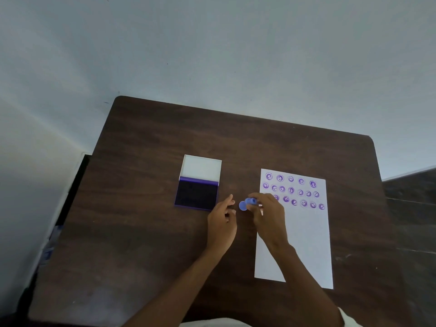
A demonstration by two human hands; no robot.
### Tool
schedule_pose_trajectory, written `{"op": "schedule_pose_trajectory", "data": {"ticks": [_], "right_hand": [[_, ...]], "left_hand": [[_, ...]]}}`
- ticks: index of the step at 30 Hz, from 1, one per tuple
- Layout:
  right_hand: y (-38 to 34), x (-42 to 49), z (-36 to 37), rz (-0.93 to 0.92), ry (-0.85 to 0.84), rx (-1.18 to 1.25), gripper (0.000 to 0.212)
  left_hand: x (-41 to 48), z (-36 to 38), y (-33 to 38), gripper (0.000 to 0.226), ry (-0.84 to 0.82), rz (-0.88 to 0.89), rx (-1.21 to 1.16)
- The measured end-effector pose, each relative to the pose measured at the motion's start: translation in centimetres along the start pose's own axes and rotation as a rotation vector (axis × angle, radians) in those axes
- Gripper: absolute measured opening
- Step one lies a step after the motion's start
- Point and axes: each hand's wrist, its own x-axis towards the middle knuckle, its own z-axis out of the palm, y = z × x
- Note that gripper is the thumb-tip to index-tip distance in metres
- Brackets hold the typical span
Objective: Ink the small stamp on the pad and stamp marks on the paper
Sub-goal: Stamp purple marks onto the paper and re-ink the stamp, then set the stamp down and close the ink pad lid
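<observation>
- A dark wood-grain tabletop [146, 232] stands against a pale wall [212, 43], seen from over the person's shoulders.
- An ink pad [196, 194] lies open at centre-left of the tabletop, its white lid [201, 168] folded back on the far side and the dark purple pad surface facing up.
- A white sheet of paper [304, 244] lies to the right, well apart from the ink pad, with three uneven rows of purple round stamp marks [291, 190] across its upper part (the lower part is blank).
- Nothing lies on the bare strip of tabletop between the ink pad and the paper except the two hands.
- The right hand [269, 215] is over the left edge of the paper, its forearm crossing the sheet's lower left corner and covering part of the third row of marks.
- Its fingertips are pinched round the handle of a small blue stamp [246, 203], tilted sideways so its round face points left, toward the ink pad.
- The left hand [221, 223] sits just beside the ink pad's near right corner, loosely open, index finger extended, holding nothing; whether it touches the tabletop cannot be told.
- The stamp is between the two hands, close to the left index fingertip but apart from it.
</observation>
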Motion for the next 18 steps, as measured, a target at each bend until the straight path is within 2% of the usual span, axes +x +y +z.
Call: {"op": "schedule_pose_trajectory", "data": {"ticks": [4, 11, 18], "right_hand": [[0.2, -0.1, 0.9, 0.073, -0.114, -0.006, 0.023], [0.6, 0.0, 1.4, 0.139, -0.195, -0.034, 0.031], [0.2, 0.1, 1.5, 0.029, -0.172, -0.114, 0.029]], "left_hand": [[0.1, 0.1, 0.0, 0.045, -0.002, -0.017, 0.001], [0.0, 0.3, 0.3, 0.045, -0.022, -0.019, 0.03], [0.1, 0.4, 0.4, 0.044, -0.04, -0.021, 0.054]]}}
